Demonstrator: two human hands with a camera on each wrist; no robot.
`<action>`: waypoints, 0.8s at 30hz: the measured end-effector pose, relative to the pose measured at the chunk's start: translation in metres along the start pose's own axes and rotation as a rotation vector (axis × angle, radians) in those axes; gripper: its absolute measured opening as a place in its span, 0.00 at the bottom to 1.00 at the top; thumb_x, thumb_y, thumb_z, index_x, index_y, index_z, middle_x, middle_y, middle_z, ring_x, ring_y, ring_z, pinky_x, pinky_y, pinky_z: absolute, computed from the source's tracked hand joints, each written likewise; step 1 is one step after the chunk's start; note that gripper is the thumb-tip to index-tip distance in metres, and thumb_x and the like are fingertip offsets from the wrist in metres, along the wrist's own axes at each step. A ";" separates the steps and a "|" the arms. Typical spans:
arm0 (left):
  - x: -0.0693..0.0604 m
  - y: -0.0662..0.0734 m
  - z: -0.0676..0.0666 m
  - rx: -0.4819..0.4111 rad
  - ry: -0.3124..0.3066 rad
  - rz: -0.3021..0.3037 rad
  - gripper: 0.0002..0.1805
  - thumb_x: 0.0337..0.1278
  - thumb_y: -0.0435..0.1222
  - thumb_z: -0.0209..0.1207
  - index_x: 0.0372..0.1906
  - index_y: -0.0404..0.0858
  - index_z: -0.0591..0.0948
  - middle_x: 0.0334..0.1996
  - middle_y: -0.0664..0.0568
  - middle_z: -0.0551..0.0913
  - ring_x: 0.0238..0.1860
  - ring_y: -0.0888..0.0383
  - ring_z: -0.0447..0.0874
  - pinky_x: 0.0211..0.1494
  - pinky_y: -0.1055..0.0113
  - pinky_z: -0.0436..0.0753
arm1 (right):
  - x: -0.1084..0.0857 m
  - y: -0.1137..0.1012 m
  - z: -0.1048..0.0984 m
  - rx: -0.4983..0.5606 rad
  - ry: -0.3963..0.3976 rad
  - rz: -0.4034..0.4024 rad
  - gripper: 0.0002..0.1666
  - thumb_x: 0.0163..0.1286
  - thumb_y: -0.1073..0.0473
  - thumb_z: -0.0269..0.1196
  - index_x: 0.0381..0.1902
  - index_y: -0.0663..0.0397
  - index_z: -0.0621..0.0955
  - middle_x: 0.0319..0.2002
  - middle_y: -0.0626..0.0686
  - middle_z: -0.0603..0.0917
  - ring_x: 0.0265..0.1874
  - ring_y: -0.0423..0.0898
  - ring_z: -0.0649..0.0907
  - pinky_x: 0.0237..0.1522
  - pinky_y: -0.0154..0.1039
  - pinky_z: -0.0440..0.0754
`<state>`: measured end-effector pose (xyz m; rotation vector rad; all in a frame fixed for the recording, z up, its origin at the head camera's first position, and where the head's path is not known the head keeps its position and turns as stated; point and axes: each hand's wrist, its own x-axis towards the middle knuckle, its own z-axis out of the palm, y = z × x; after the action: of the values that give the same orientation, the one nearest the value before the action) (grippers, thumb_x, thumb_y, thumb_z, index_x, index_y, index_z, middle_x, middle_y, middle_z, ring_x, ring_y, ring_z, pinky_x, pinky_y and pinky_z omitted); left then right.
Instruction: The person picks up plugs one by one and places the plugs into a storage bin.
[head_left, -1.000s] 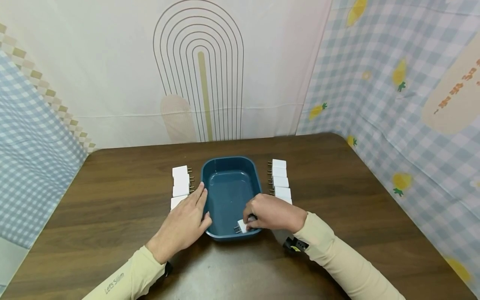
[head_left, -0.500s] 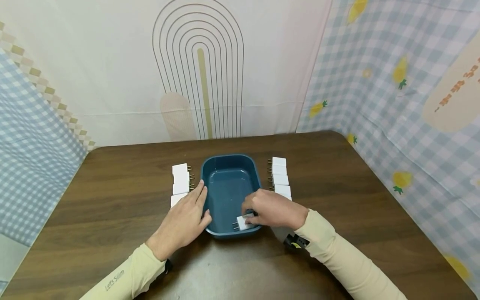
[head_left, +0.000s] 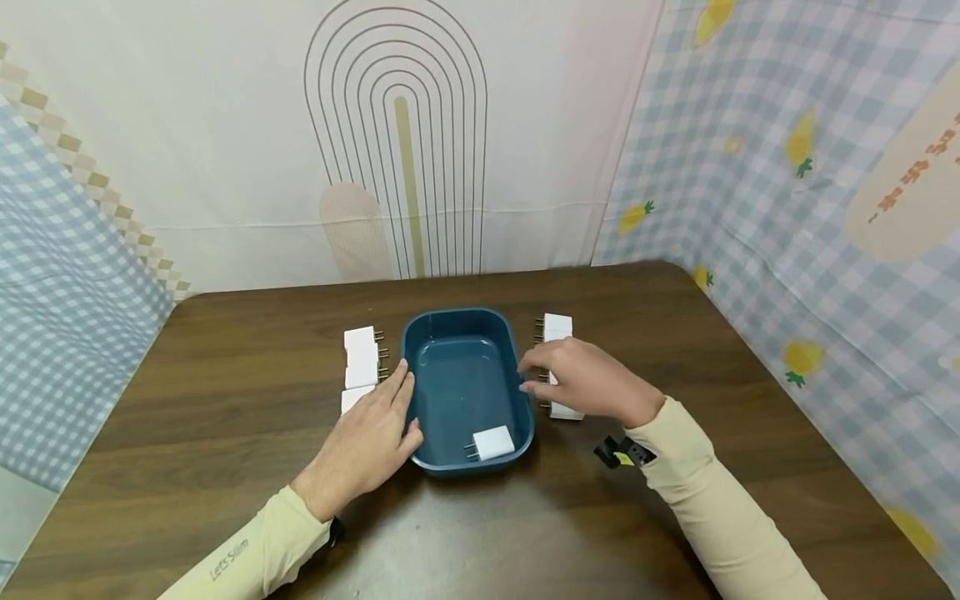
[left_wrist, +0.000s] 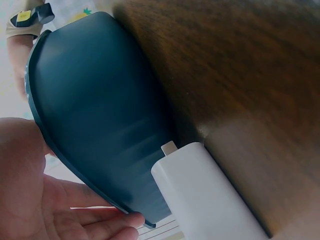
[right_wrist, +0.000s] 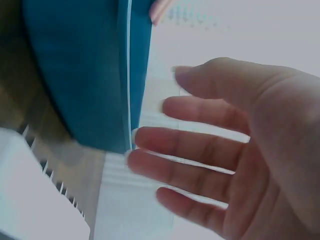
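Now, the white plug lay by itself on the floor of the blue bin, in the right part of the end nearest you. Its two prongs pointed left, toward the side where your left hand was. The plug's long way ran across the bin, from left to right, with a small tilt, so the prong end sat a bit closer to you.

Half a second before, your right hand was down in the bin, pinching that plug. At this moment it had let go and was up over the right row of plugs, just beside the bin. Its fingers were loose and a little bent, with the thumb apart from them. You could not tell if they touched the row. The plug lay almost where you had held it.

Your left hand had stayed put, its fingers straight along the left rim and its thumb over the edge. Next to it was the left row of plugs. Both rows had their prongs facing the bin, on the brown table.
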<state>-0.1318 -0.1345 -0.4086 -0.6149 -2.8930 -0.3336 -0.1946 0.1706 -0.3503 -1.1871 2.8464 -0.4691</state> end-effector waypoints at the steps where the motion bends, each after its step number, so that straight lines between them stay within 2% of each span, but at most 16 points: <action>1: 0.000 0.000 0.000 0.002 0.000 0.000 0.36 0.66 0.43 0.56 0.72 0.25 0.67 0.76 0.34 0.63 0.73 0.40 0.70 0.72 0.47 0.73 | -0.001 0.002 -0.001 -0.013 -0.013 0.019 0.08 0.68 0.55 0.68 0.43 0.50 0.88 0.39 0.46 0.89 0.36 0.40 0.86 0.40 0.37 0.85; 4: -0.001 -0.001 0.000 0.007 0.002 0.001 0.36 0.66 0.43 0.57 0.72 0.25 0.67 0.76 0.34 0.63 0.73 0.40 0.69 0.72 0.47 0.73 | -0.001 0.008 0.000 -0.058 -0.073 0.069 0.06 0.66 0.56 0.70 0.40 0.50 0.87 0.37 0.46 0.88 0.32 0.37 0.84 0.37 0.36 0.84; 10: -0.001 -0.001 -0.001 0.009 0.005 0.002 0.36 0.66 0.43 0.56 0.72 0.25 0.67 0.76 0.34 0.63 0.74 0.41 0.69 0.72 0.47 0.73 | 0.002 0.018 0.010 -0.145 -0.182 0.142 0.11 0.60 0.59 0.72 0.41 0.55 0.87 0.38 0.51 0.88 0.29 0.39 0.83 0.35 0.39 0.84; 16: 0.000 -0.002 -0.001 0.015 0.016 0.007 0.36 0.65 0.42 0.57 0.71 0.24 0.68 0.76 0.34 0.64 0.73 0.41 0.69 0.72 0.47 0.74 | 0.002 0.022 0.016 -0.203 -0.220 0.177 0.14 0.52 0.61 0.77 0.37 0.53 0.86 0.33 0.50 0.86 0.25 0.42 0.82 0.30 0.39 0.84; 24: -0.001 -0.001 0.000 0.008 0.014 0.010 0.35 0.66 0.42 0.57 0.71 0.24 0.68 0.76 0.34 0.64 0.73 0.41 0.70 0.72 0.47 0.74 | 0.003 0.023 0.021 -0.213 -0.233 0.189 0.17 0.48 0.60 0.79 0.36 0.53 0.85 0.33 0.50 0.85 0.28 0.44 0.83 0.33 0.41 0.84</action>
<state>-0.1317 -0.1352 -0.4090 -0.6234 -2.8759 -0.3228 -0.2097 0.1788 -0.3768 -0.9122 2.8166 -0.0186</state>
